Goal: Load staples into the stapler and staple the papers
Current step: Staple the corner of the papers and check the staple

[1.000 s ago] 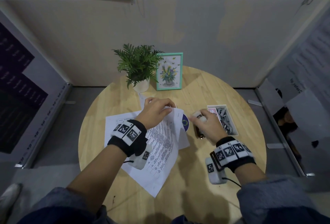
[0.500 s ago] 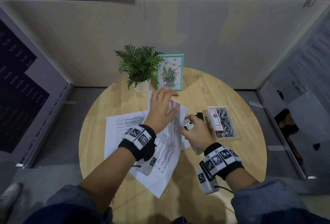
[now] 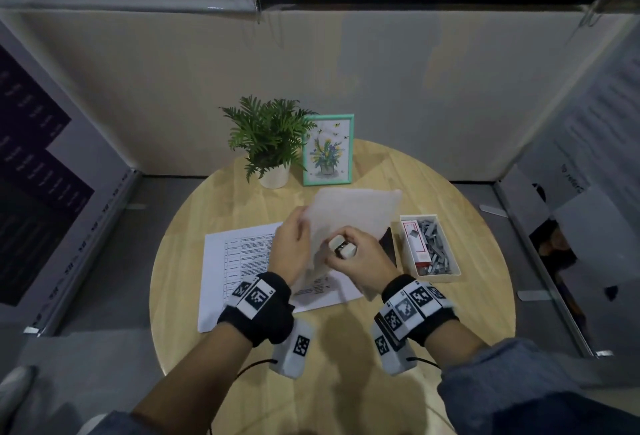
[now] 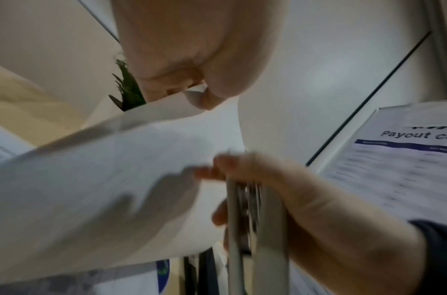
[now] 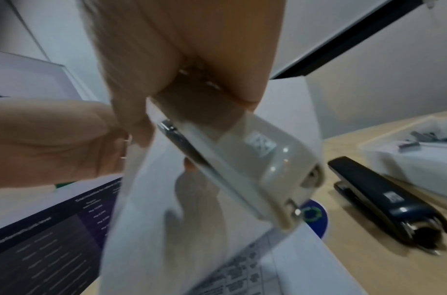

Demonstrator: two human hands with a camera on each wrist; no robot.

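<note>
Two hands at work above the round desk (image 3: 398, 365), both closed on something. Left hand (image 3: 291, 247) pinching the raised papers (image 3: 356, 212) at their near-left edge, thumb on top, fingers beneath — seen plainly from the left wrist, though blurred. Right hand (image 3: 360, 264) curled round the white stapler (image 5: 232, 159), held off the desk with its front end set over the lifted sheets' edge, just right of the left hand's pinch. Sheets apparently between the stapler's arms; too blurred to say how far in. Judged step: stapling itself, with loading taken as done, though no staple strip visible inside the stapler. More printed sheets (image 3: 242, 261) lying flat on the desk under and left of the stapler. A second, black stapler (image 5: 389, 201) resting on the desk just right of the white one, and beyond it a white tray (image 3: 453, 261) of loose staples with a small red-and-white box (image 3: 417, 240) inside. Potted plant (image 3: 270, 136) and framed flower picture (image 3: 328, 150) standing at the far edge, well behind the stapler. Next move, likely: a firm squeeze of the right hand to drive the staple — calling for aligned corners, a steady left pinch, and the stapler's mouth fully over the paper, not at its very edge.
</note>
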